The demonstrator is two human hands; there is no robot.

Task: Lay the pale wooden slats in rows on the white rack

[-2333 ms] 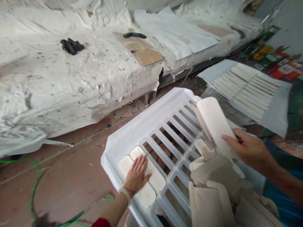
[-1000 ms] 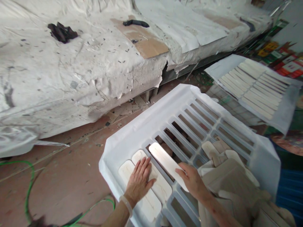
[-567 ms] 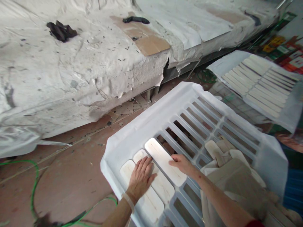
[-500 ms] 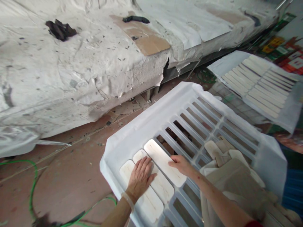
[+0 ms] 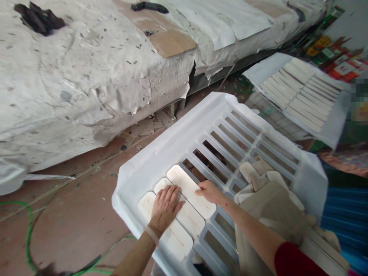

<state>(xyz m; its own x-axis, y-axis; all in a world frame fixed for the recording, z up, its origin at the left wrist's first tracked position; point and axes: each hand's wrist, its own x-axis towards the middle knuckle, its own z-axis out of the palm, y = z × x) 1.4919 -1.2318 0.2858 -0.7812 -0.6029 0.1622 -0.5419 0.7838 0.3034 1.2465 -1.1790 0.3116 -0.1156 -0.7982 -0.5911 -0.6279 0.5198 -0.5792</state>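
Observation:
Three white rounded pads lie side by side over the slots of a white slotted sheet (image 5: 172, 147). My left hand (image 5: 165, 207) rests flat, fingers stretched out, over the middle pad (image 5: 191, 220) and partly over the left pad (image 5: 179, 239). On the right pad (image 5: 184, 182), my right hand (image 5: 211, 191) grips the right-hand edge between thumb and fingers; the fingers under the edge are hidden. Beside my right forearm sits a heap of beige fabric pieces (image 5: 270, 207), partly covering the slots.
Behind is a long platform draped in stained white cloth (image 5: 94, 88), with cardboard (image 5: 172, 42) and a dark crumpled cloth (image 5: 40, 19) on it. A second sheet with pale strips (image 5: 299, 92) stands back right. A green hose (image 5: 30, 234) lies on the floor. Part of another person shows at right.
The camera view has shifted, so the surroundings sit further left and slightly higher. Both hands keep nearly the same places on the pads.

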